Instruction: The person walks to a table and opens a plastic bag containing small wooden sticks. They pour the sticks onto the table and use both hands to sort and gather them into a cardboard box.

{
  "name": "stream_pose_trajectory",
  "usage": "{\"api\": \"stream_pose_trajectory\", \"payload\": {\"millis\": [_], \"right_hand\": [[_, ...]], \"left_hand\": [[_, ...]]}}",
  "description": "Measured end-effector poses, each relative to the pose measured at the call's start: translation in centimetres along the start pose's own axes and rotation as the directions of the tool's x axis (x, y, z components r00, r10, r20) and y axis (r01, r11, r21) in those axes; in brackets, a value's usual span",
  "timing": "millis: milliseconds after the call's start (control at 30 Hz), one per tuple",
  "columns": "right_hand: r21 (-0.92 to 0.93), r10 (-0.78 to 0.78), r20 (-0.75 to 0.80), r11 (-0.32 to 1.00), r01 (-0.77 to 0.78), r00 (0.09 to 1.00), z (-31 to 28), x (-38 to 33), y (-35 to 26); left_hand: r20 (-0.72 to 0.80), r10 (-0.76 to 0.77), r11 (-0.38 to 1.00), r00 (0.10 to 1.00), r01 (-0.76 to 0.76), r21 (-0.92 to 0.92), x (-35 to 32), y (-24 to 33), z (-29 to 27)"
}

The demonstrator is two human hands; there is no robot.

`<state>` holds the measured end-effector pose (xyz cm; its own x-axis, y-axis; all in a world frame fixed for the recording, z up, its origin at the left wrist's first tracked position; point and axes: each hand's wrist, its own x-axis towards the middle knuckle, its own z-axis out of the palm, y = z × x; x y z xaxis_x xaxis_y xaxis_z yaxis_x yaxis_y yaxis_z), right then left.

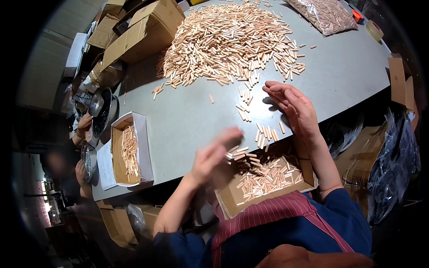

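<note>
A large heap of small wooden dowels (228, 40) lies on the grey table. Loose dowels (267, 132) trail from it to the near edge. Below that edge, against my apron, sits an open cardboard box (230, 203) with many dowels inside, several of them tumbling in. My right hand (297, 109) hovers over the table beside the trail, fingers stretched out, nothing in it. My left hand (210, 158) is at the table edge by the box's left side, next to the falling dowels; motion smears its fingers.
A smaller white-sided box of dowels (145, 147) stands at the table's left, with a paper sheet (105, 165) beside it. Large cartons (143, 33) are at the far left. A clear bag of dowels (324, 18) and a tape roll (374, 31) lie far right. Another person's hands (84, 121) work at metal bowls.
</note>
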<state>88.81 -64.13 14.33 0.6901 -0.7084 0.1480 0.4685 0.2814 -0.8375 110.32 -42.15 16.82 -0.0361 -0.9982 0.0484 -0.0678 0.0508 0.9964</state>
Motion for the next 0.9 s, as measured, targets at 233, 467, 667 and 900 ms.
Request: {"api": "stream_pose_trajectory", "payload": {"millis": [233, 467, 667, 900], "right_hand": [[0.067, 0.015, -0.094, 0.998, -0.009, 0.995, 0.0, -0.2, -0.1], [-0.052, -0.007, -0.055, 0.999, 0.004, 0.998, 0.0, -0.2, 0.1], [-0.076, 0.013, -0.004, 0.997, -0.014, 1.000, -0.2, -0.1, 0.1], [-0.045, 0.011, -0.030, 0.999, -0.013, 0.999, 0.3, 0.0, 0.2]], "left_hand": [[-0.382, 0.257, 0.774, 0.888, 0.047, 0.631, 6.9, -3.0, -3.2], [-0.166, 0.511, 0.516, 0.844, -0.146, 0.844, 11.7, -2.2, -0.6], [-0.078, 0.525, 0.370, 0.847, -0.145, 0.918, 13.0, -2.4, 0.6], [-0.252, 0.417, 0.530, 0.873, -0.008, 0.848, 9.7, 0.1, 0.0]]}}
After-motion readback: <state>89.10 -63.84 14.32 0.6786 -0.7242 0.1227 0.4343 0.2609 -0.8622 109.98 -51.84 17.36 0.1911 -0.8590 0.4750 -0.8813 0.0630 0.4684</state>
